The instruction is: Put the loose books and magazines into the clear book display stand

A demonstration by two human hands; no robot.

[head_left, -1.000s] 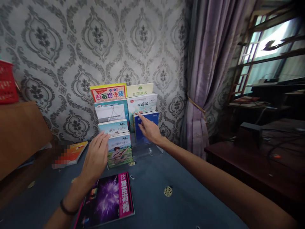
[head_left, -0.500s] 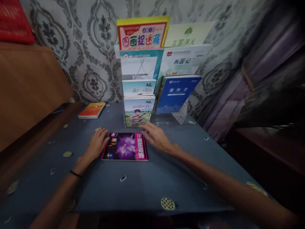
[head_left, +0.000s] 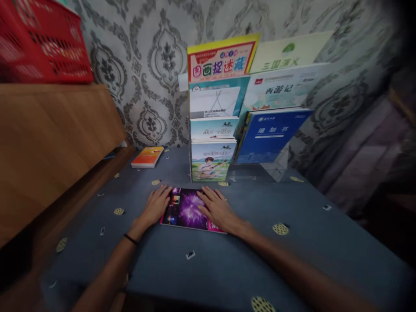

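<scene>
Hands (head_left: 157,205) at either end of a purple magazine (head_left: 187,209) — blue tablecloth (head_left: 227,264) beneath, racked books (head_left: 212,162) behind, red basket (head_left: 48,47) at left

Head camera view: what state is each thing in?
Purple magazine: closed, lying flat
Left hand: open, at the magazine's left edge
Right hand: open, over the magazine's right side
Orange book: closed, lying flat
Blue book: closed, propped up
Guitar-cover book: closed, propped up
Books behind: propped up, partly covered
Red basket: upright
</scene>
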